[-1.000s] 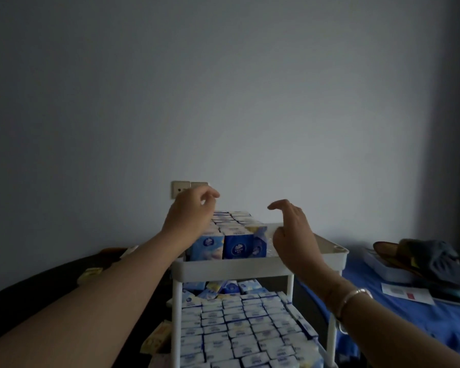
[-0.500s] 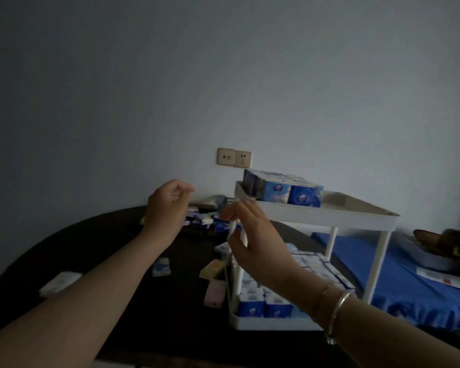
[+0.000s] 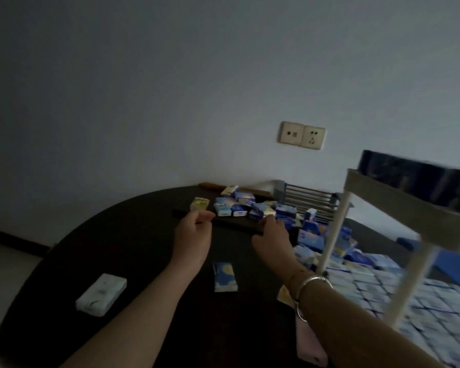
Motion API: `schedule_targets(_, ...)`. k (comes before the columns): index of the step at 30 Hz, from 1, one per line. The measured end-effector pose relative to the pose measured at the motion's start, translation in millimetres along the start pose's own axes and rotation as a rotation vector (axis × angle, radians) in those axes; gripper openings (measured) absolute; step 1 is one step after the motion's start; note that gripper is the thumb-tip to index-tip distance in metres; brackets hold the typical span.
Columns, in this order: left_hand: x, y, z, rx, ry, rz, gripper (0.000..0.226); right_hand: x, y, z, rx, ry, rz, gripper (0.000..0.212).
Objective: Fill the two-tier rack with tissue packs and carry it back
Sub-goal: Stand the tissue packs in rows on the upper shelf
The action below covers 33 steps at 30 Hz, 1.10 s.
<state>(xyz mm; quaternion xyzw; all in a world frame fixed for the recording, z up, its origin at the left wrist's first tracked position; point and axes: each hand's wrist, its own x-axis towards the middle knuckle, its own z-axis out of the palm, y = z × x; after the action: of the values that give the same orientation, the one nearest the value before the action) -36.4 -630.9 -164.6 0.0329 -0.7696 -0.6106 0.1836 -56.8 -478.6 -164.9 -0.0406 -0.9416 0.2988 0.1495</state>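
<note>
— Dark round table (image 3: 96,251) is seen under a pile of tissue packs (image 3: 239,207); why are both hands stretched there?

— More packs seem wanted. Left hand (image 3: 194,235) and right hand (image 3: 272,235) are loosely curled, nothing held; rack (image 3: 398,205) stands right, lower tier filled.

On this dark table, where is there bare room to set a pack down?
Bare table lies left of the left hand, between the white pack and the far pile. Crowded: the pile ahead of both hands, and the right side by the rack.
</note>
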Motion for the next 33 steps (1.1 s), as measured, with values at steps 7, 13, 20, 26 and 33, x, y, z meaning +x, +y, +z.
schedule_targets(7, 81, -74, 52, -0.176, -0.013, -0.189, 0.026, 97, 19, 92, -0.061, -0.005, -0.122, 0.054)
schedule_targets(13, 125, -113, 64, -0.272, -0.079, -0.113, 0.028, 179, 35, 128, -0.157, -0.062, -0.222, 0.062)
schedule_targets(20, 130, -119, 65, -0.338, -0.113, -0.137, 0.026, 189, 50, 132, -0.283, 0.076, -0.238, 0.039)
schedule_targets(26, 127, -118, 62, -0.376, -0.117, -0.165, 0.025, 172, 46, 130, -0.326, 0.030, -0.157, 0.029)
schedule_targets(33, 133, -121, 65, -0.412, -0.117, -0.200, 0.019, 190, 41, 145, -0.286, 0.129, -0.006, 0.076)
